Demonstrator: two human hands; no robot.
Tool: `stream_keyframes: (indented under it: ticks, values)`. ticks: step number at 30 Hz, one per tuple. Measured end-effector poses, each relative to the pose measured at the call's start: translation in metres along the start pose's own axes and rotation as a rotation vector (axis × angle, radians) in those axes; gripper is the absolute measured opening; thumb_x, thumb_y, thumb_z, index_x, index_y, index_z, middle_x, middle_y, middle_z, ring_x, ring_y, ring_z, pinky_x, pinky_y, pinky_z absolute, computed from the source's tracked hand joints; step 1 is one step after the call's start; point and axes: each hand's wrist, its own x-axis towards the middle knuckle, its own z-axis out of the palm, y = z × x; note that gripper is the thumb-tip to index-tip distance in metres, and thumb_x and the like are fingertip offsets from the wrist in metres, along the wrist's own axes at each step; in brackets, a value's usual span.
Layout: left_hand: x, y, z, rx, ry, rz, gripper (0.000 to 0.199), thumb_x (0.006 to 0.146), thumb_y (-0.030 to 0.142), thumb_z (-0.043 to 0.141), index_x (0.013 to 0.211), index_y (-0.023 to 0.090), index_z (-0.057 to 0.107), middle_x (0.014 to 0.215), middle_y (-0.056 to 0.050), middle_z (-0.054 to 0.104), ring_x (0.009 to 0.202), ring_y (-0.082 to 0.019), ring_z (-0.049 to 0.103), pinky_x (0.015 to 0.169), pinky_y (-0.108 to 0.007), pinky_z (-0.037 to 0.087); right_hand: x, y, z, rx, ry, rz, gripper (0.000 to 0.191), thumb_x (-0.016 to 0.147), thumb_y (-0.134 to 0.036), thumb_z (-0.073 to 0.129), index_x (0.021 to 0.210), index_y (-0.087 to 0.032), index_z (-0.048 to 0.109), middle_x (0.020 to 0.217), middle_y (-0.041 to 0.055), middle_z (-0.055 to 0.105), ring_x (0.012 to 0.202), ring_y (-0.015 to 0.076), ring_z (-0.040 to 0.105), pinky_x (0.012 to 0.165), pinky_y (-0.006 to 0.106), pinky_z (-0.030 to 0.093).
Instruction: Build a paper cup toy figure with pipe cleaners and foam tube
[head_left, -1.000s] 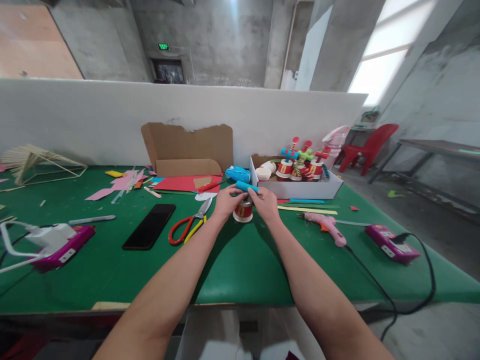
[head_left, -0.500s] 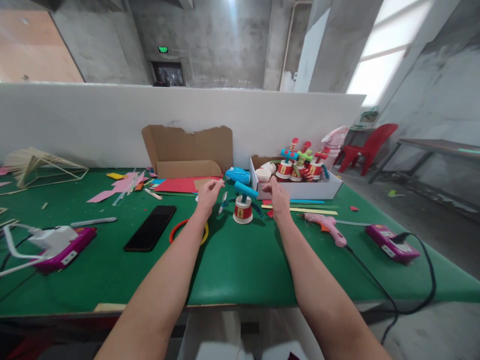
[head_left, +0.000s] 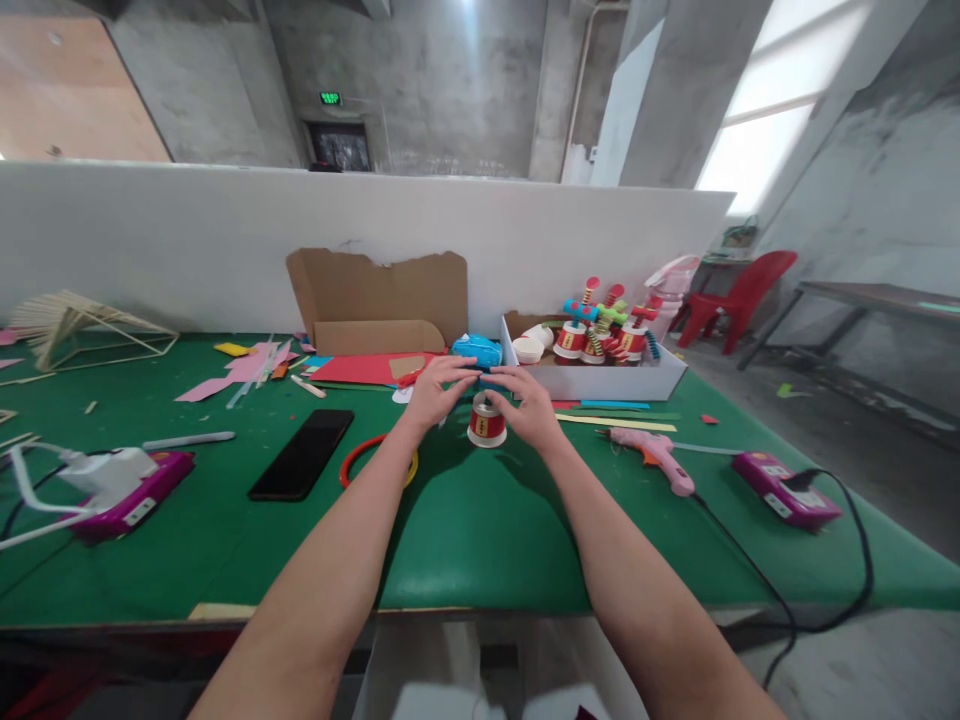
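A small paper-cup figure (head_left: 487, 422) stands upright on the green table, with a red band round its white cup. At its top, my left hand (head_left: 442, 390) and my right hand (head_left: 527, 402) come together from either side. Their fingers close over the blue tube on the figure and hide most of it. The coiled paper arms are also largely covered by my hands. A blue object, perhaps a tape dispenser (head_left: 478, 349), lies just behind.
To the right are a white box (head_left: 600, 381) holding several similar figures, a pink glue gun (head_left: 652, 455) with its cord, and a purple power strip (head_left: 786, 487). A black phone (head_left: 301, 455), red and yellow rings (head_left: 352, 462) and paper scraps (head_left: 225, 385) lie leftward.
Both hands have moved inward from beside the figure to its top and now close over the blue tube. The cup has stayed in place.
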Motion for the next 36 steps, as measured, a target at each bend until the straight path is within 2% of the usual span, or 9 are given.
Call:
stream_keyframes:
  ticks: [3,6,8,11,13,16,30,34,36]
  values:
    - [-0.002,-0.007,0.004,0.050,-0.041,0.029,0.022,0.086,0.038,0.060,0.089,0.024,0.076,0.097,-0.006,0.075,0.102,-0.024,0.062,0.097,-0.044,0.047,-0.002,0.004,0.004,-0.064,-0.009,-0.022,0.027,0.083,-0.026,0.057,0.109,-0.023,0.066,0.115,0.0094,0.064,0.110,0.0235,0.058,0.099,0.041,0.046]
    - [-0.002,-0.009,0.006,0.081,-0.053,0.029,0.020,0.085,0.036,0.060,0.090,0.024,0.076,0.094,-0.006,0.076,0.100,-0.024,0.063,0.096,-0.044,0.048,-0.002,0.011,0.002,-0.027,0.133,0.039,0.033,0.082,-0.026,0.058,0.115,-0.020,0.057,0.118,0.0121,0.060,0.103,0.0233,0.060,0.092,0.041,0.050]
    - [-0.002,-0.009,0.006,0.089,-0.054,0.012,0.018,0.084,0.035,0.062,0.089,0.025,0.076,0.093,-0.005,0.076,0.098,-0.023,0.064,0.094,-0.042,0.049,0.000,0.016,-0.003,0.005,0.206,0.084,0.026,0.081,-0.029,0.059,0.105,-0.020,0.058,0.113,0.0121,0.060,0.096,0.0223,0.061,0.087,0.040,0.052]
    - [-0.002,-0.007,0.007,0.073,-0.065,-0.040,0.017,0.084,0.033,0.062,0.089,0.025,0.076,0.091,-0.005,0.076,0.092,-0.022,0.065,0.088,-0.038,0.051,0.002,0.020,-0.011,-0.027,0.167,0.059,0.010,0.079,-0.030,0.063,0.084,-0.021,0.062,0.104,0.0098,0.063,0.102,0.0239,0.060,0.091,0.041,0.049]
    - [-0.003,-0.006,0.007,0.049,-0.076,-0.066,0.017,0.084,0.032,0.062,0.090,0.024,0.076,0.091,-0.005,0.075,0.091,-0.021,0.065,0.085,-0.036,0.052,0.003,0.022,-0.014,-0.054,0.113,0.032,0.007,0.078,-0.028,0.064,0.078,-0.021,0.064,0.104,0.0090,0.065,0.103,0.0241,0.060,0.094,0.042,0.047]
    - [-0.004,-0.005,0.008,0.025,-0.086,-0.082,0.018,0.083,0.032,0.062,0.090,0.024,0.076,0.091,-0.005,0.075,0.091,-0.021,0.065,0.085,-0.035,0.052,0.002,0.023,-0.013,-0.047,0.083,0.038,0.007,0.079,-0.028,0.063,0.079,-0.022,0.067,0.106,0.0086,0.067,0.100,0.0231,0.063,0.094,0.041,0.047]
    - [-0.006,0.001,0.010,-0.014,-0.093,-0.133,0.017,0.082,0.030,0.062,0.090,0.023,0.076,0.091,-0.004,0.075,0.092,-0.021,0.065,0.086,-0.034,0.051,0.002,0.023,-0.008,-0.031,0.132,0.050,0.010,0.080,-0.031,0.062,0.079,-0.022,0.067,0.101,0.0084,0.069,0.098,0.0220,0.064,0.093,0.039,0.048]
    - [-0.004,0.004,0.009,-0.033,-0.012,-0.189,0.022,0.083,0.033,0.060,0.096,0.023,0.074,0.101,-0.005,0.074,0.098,-0.022,0.065,0.092,-0.036,0.050,0.002,0.020,-0.010,-0.028,0.126,0.068,0.012,0.078,-0.033,0.064,0.077,-0.021,0.066,0.102,0.0089,0.068,0.098,0.0227,0.064,0.093,0.040,0.047]
    - [-0.003,0.005,0.008,-0.112,0.052,-0.230,0.028,0.085,0.037,0.057,0.102,0.020,0.072,0.106,-0.007,0.073,0.101,-0.022,0.065,0.093,-0.036,0.049,0.003,0.018,-0.011,-0.021,0.126,0.089,0.016,0.078,-0.036,0.064,0.076,-0.021,0.065,0.102,0.0094,0.068,0.099,0.0227,0.063,0.094,0.039,0.047]
